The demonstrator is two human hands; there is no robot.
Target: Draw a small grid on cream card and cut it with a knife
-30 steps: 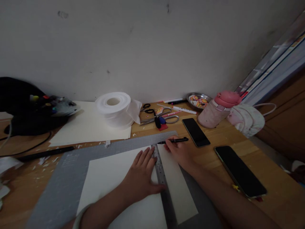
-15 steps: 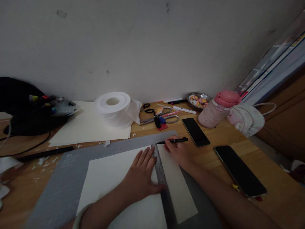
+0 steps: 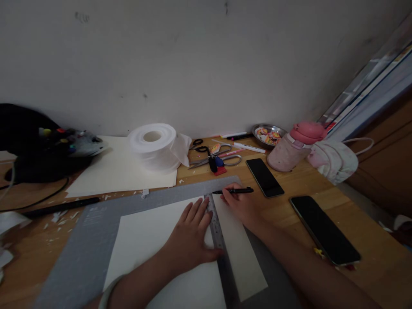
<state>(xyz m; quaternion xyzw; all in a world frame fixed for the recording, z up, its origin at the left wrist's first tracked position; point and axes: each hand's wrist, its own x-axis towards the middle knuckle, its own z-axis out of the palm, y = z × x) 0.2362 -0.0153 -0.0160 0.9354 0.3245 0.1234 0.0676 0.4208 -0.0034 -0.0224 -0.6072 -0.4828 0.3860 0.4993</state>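
Note:
A sheet of white paper (image 3: 138, 240) lies on a grey cutting mat (image 3: 80, 244), with a metal ruler (image 3: 219, 234) laid lengthwise across it. My left hand (image 3: 189, 240) rests flat with fingers spread, pressing on the paper and the ruler's left side. In my right hand (image 3: 240, 206) is a black pen (image 3: 236, 190), gripped between thumb and fingers. The pen's tip points left, at the ruler's far end near the paper's top edge. Part of the paper shows as a strip to the right of the ruler.
Behind the mat stand a white tissue roll (image 3: 152, 148) on spare paper sheets (image 3: 96, 176), and scissors (image 3: 230, 159). On the right are two phones (image 3: 265, 177), a pink bottle (image 3: 291, 150) and a metal dish (image 3: 269, 135). Paper scraps (image 3: 58, 216) litter the left.
Almost nothing differs. Both hands, the ruler and the paper keep their places; the pen in my right hand has tilted very slightly.

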